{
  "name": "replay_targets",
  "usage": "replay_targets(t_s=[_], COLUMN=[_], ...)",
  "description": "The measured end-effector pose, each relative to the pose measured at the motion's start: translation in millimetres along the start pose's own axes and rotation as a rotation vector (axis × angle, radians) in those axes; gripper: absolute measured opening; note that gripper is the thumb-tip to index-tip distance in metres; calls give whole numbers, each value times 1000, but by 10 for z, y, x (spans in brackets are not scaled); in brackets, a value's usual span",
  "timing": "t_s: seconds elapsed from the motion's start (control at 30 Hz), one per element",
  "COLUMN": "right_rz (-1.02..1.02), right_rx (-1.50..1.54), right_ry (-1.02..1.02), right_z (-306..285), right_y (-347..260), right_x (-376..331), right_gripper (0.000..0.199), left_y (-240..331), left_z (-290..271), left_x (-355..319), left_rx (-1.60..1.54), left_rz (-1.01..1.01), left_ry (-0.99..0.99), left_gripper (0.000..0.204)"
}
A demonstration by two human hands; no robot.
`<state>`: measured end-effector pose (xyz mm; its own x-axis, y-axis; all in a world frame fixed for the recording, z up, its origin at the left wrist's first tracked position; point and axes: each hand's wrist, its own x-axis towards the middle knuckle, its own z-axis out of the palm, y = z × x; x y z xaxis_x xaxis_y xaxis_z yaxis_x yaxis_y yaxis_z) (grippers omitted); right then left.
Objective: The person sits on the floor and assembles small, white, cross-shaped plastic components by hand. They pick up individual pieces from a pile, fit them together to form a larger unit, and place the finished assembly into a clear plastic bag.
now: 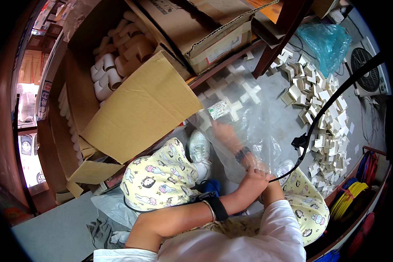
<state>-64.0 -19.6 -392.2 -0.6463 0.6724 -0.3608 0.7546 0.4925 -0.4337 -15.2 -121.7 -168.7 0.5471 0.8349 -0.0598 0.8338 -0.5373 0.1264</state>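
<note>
Inside the clear plastic bag [258, 144], held over the floor, the right hand [225, 133] is blurred, its finger state untellable; some cross-shaped fittings [250, 93] appear already bagged. The bag's mouth is gripped by the left hand's [254, 180] curled fingers. Loose white pieces [332, 126] remain outside.

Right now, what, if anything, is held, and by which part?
The left hand appears to hold the clear plastic bag near its mouth. The right hand is inside it; whether that holds anything cannot be told.

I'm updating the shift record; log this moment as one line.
right hand: inside clear plastic bag, near white cross-shaped pieces | left hand: at right forearm | loose white pieces: on floor
</note>
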Motion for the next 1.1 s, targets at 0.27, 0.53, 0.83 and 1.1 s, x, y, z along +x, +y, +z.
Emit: replay_targets(t_s=[0.27, 0.53, 0.83, 1.1], right_rz=[-52, 203, 299, 181], right_rx=[31, 211, 134, 166], right_ry=[123, 53, 543, 382], right_z=[117, -259, -433, -207], right_y=[11, 28, 374, 547], right_x=[31, -47, -192, -49], right_gripper=[53, 59, 80, 77], left_y=[30, 20, 25, 122], left_z=[104, 85, 88, 18], left_x=[-6, -20, -1, 92], left_rx=[-9, -27, -64, 11], left_rz=[-7, 0, 12, 12], left_ry=[-43, -54, -84, -197], left_gripper=[7, 4, 7, 9])
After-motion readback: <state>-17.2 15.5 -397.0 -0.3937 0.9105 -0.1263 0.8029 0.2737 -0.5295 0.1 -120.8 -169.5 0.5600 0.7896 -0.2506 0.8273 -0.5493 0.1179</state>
